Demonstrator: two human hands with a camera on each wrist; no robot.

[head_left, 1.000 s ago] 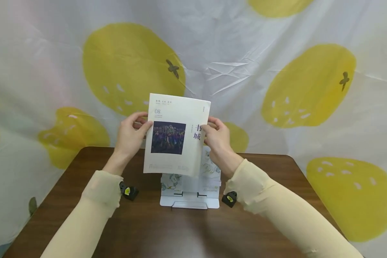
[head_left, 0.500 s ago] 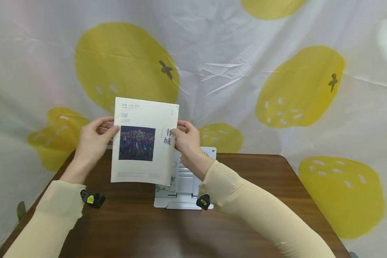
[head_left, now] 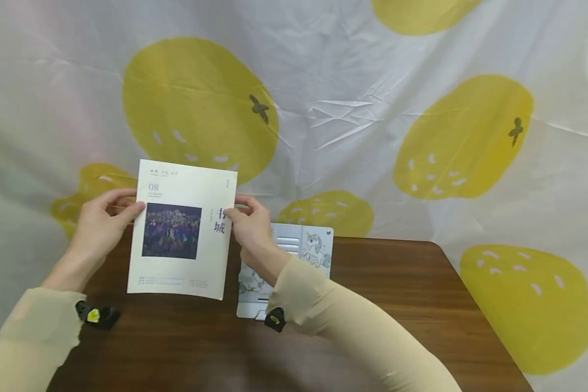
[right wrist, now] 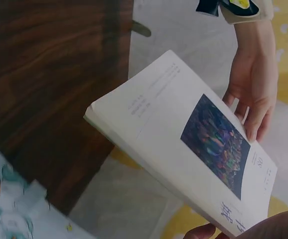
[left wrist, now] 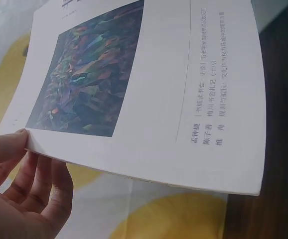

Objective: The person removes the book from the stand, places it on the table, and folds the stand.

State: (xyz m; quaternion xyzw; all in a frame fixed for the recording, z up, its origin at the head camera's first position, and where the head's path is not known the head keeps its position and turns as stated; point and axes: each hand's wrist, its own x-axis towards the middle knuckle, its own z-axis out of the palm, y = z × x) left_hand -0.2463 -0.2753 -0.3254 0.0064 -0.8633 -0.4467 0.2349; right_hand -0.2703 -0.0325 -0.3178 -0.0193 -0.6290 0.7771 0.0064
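Both hands hold a white paperback magazine (head_left: pixel 181 275) upright in the air, its cover with a dark square picture facing me. On the left edge, my left hand (head_left: pixel 100 223) pinches it, thumb in front and fingers behind. My right hand (head_left: pixel 253 226) grips the right edge the same way. The left wrist view shows the thumb on the cover (left wrist: pixel 154 159) and curled fingers below its edge. In the right wrist view the magazine (right wrist: pixel 159 114) is tilted and the left hand (right wrist: pixel 256 94) is on its far edge. Behind the right forearm stands a white unicorn-patterned book stand (head_left: pixel 318 247), partly hidden.
The brown wooden table (head_left: pixel 387 305) lies below the magazine. Behind it hangs a white cloth (head_left: pixel 333 60) with large yellow fruit prints. Each wrist wears a small black camera mount, such as the left one (head_left: pixel 98 314).
Both hands have carried the magazine left and slightly down, away from in front of the stand. More of the stand's upper right part now shows. The grip looks the same.
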